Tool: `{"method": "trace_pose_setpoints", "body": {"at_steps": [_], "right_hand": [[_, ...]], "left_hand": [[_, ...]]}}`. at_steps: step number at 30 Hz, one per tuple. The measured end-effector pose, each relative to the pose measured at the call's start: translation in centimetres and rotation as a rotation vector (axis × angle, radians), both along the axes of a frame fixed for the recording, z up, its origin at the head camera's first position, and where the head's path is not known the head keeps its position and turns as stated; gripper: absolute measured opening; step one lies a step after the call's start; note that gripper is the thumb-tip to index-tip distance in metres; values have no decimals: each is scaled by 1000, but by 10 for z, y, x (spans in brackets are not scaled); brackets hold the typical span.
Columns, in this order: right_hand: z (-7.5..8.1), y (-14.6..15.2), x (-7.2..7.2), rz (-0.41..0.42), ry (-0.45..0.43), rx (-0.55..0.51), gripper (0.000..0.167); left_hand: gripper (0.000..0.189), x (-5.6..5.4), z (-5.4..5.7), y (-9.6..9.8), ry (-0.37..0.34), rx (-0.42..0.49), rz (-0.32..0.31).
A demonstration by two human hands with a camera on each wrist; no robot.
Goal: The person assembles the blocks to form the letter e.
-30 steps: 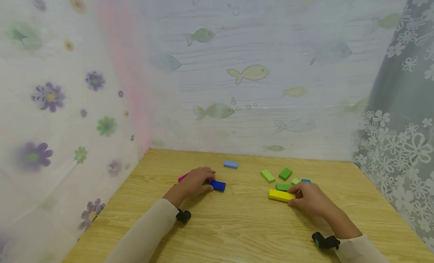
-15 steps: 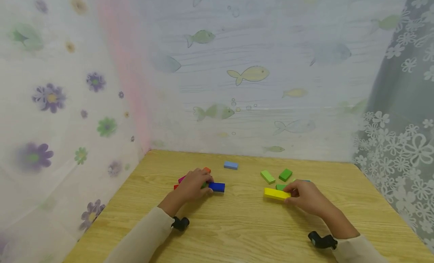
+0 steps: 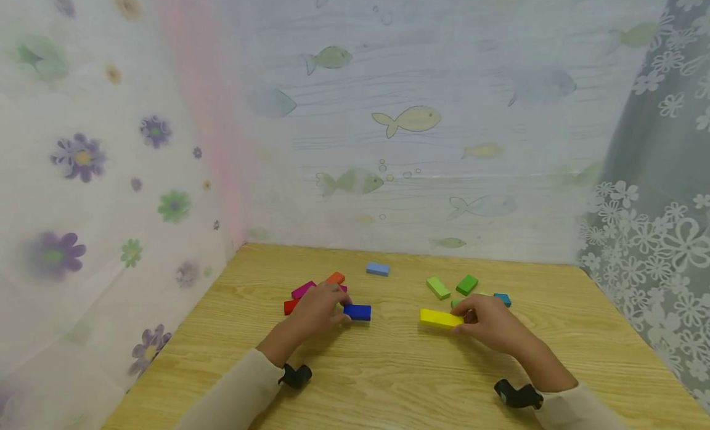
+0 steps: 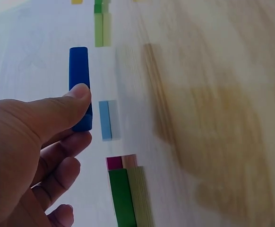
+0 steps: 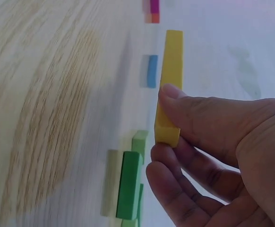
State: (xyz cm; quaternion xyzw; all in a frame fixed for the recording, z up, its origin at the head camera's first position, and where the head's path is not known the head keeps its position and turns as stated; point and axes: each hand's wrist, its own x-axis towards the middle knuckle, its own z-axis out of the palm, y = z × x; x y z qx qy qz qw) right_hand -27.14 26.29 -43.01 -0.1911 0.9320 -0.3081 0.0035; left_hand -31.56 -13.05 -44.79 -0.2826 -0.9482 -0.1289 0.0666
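Note:
My left hand [image 3: 316, 310] pinches a dark blue block [image 3: 359, 313] at its near-left end between thumb and fingers. In the left wrist view the thumb lies across that blue block [image 4: 79, 66], which appears held up off the table. My right hand [image 3: 493, 324] pinches a long yellow block [image 3: 438, 318] by its right end. The right wrist view has the yellow block [image 5: 173, 59] pointing away from the fingers, clear of the other blocks. The free ends of the two blocks face each other across a gap.
Around the left hand lie a red block [image 3: 291, 307], a magenta block [image 3: 303, 289] and an orange block [image 3: 335, 278]. A light blue block [image 3: 378, 269] lies at the back. Lime [image 3: 438, 288], green [image 3: 467, 284] and teal [image 3: 502, 300] blocks lie behind the right hand.
My right hand has moved left with the yellow block. The left hand has come slightly nearer to me with the blue block, uncovering more of the red and orange blocks.

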Motion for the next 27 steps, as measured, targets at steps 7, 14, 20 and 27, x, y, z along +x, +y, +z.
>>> {"method": "trace_pose_setpoints", "body": {"at_steps": [7, 14, 20, 27], "right_hand": [[-2, -10, -3, 13, -34, -6, 28], [-6, -18, -4, 72, -10, 5, 29], [-7, -27, 0, 96, -13, -16, 31], [-12, -41, 4, 103, -44, -19, 31]], "left_hand": [[29, 3, -3, 4, -10, -10, -3], [28, 12, -6, 4, -142, 96, -10], [25, 17, -5, 5, -258, 218, -34], [25, 21, -6, 9, -322, 256, -32]]}}
